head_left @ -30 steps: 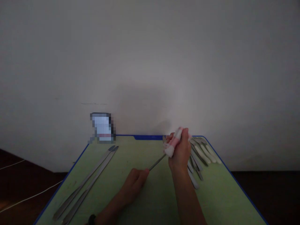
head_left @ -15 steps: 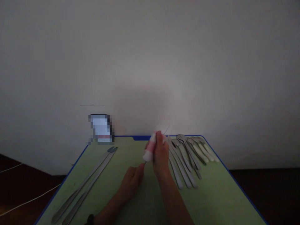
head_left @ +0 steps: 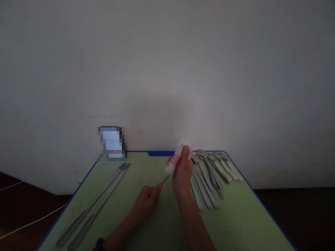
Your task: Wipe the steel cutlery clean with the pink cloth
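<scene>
In the middle of the head view, my left hand (head_left: 146, 203) is closed round the near end of a thin metal utensil (head_left: 165, 180). A short length of its shaft shows between my two hands; its kind cannot be made out. My right hand (head_left: 181, 172) is wrapped round a bunched pink and white cloth (head_left: 175, 163), which is folded about the far part of the utensil and hides it. Both hands are above the table, with the right one close to the left side of the cutlery row.
The light green table (head_left: 162, 226) has a blue rim and stands against a wall. Several spoons, forks and knives (head_left: 206, 190), some with cream handles (head_left: 222, 170), lie at right. Two long slim metal utensils (head_left: 98, 205) lie at left. A blurred-out phone (head_left: 112, 142) stands behind them.
My right hand and the cloth have slid up and to the right along the utensil, away from my left hand. More of the shaft shows between them. My left hand has barely moved.
</scene>
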`<move>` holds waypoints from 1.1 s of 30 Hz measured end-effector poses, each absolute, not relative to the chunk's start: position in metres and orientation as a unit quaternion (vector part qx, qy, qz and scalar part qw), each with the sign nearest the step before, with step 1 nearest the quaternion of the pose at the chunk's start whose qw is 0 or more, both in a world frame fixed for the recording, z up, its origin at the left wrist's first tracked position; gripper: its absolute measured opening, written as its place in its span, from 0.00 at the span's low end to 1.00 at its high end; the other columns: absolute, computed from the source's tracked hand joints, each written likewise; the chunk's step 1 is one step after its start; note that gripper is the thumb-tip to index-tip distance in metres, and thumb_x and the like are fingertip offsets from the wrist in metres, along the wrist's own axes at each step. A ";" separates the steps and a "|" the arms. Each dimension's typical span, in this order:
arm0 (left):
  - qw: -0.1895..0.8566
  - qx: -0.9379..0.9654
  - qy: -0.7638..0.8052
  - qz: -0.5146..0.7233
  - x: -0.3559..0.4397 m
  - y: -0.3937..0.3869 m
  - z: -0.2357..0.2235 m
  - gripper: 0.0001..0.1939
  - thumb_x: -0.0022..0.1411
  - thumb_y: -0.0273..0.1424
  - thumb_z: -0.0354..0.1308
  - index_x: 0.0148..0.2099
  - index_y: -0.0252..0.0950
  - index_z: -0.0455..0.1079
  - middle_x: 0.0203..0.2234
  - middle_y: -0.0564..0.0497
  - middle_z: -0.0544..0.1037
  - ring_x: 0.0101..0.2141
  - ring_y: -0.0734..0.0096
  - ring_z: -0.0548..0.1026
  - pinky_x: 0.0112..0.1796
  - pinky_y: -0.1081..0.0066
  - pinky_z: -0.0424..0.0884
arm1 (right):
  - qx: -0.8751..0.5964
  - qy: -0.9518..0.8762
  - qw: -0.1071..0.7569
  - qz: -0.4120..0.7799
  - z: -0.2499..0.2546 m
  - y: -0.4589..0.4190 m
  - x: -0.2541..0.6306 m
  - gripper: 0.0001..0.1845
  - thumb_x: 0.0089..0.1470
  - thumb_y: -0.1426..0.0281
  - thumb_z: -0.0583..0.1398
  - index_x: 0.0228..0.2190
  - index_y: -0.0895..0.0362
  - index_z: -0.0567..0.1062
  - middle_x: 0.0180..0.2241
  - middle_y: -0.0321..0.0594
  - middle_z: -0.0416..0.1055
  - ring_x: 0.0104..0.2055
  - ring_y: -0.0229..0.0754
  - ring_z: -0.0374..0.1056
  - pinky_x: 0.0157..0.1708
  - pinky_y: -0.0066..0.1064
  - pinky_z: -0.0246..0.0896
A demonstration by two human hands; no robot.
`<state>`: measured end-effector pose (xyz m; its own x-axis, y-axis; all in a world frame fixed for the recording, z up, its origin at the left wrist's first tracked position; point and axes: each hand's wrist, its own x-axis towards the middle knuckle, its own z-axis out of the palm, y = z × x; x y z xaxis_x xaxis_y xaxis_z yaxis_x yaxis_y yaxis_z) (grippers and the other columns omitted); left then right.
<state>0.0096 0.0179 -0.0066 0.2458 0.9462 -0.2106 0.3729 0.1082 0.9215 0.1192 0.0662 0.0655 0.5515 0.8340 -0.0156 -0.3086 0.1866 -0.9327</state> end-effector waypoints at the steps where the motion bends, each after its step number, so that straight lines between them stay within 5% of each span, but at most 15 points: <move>1: 0.503 0.600 0.551 0.289 0.010 0.019 -0.007 0.33 0.56 0.60 0.37 0.14 0.39 0.47 0.11 0.59 0.49 0.16 0.77 0.49 0.22 0.71 0.47 | -0.511 -0.255 0.706 0.419 0.058 0.067 0.111 0.28 0.51 0.44 0.52 0.19 0.55 0.64 0.12 0.30 0.60 0.14 0.34 0.56 0.16 0.26 0.51; 8: 0.475 0.612 0.554 0.305 0.008 0.021 -0.006 0.31 0.59 0.56 0.35 0.16 0.39 0.49 0.12 0.57 0.51 0.17 0.76 0.51 0.22 0.71 0.48 | -0.505 -0.293 0.685 0.436 0.059 0.066 0.104 0.25 0.48 0.47 0.58 0.23 0.57 0.70 0.19 0.35 0.68 0.23 0.38 0.64 0.23 0.27 0.58; 19: 0.477 0.685 0.470 0.287 0.006 0.019 0.002 0.28 0.57 0.55 0.39 0.17 0.39 0.45 0.14 0.58 0.48 0.18 0.77 0.50 0.22 0.71 0.46 | -0.401 -0.226 0.804 0.376 0.122 0.052 0.154 0.24 0.50 0.46 0.56 0.26 0.55 0.64 0.15 0.26 0.60 0.15 0.33 0.59 0.17 0.26 0.56; 33: 0.440 0.624 0.569 0.305 0.010 0.026 -0.001 0.29 0.54 0.59 0.37 0.16 0.40 0.45 0.13 0.58 0.48 0.17 0.77 0.49 0.22 0.71 0.46 | -0.527 -0.285 0.681 0.421 0.064 0.063 0.109 0.29 0.50 0.42 0.52 0.23 0.55 0.65 0.15 0.30 0.62 0.17 0.35 0.58 0.18 0.27 0.53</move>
<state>0.0096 0.0264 -0.0012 0.1656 0.9789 -0.1201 0.4416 0.0353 0.8965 0.1094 0.0629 0.0639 0.4837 0.8734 -0.0563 -0.2734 0.0896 -0.9577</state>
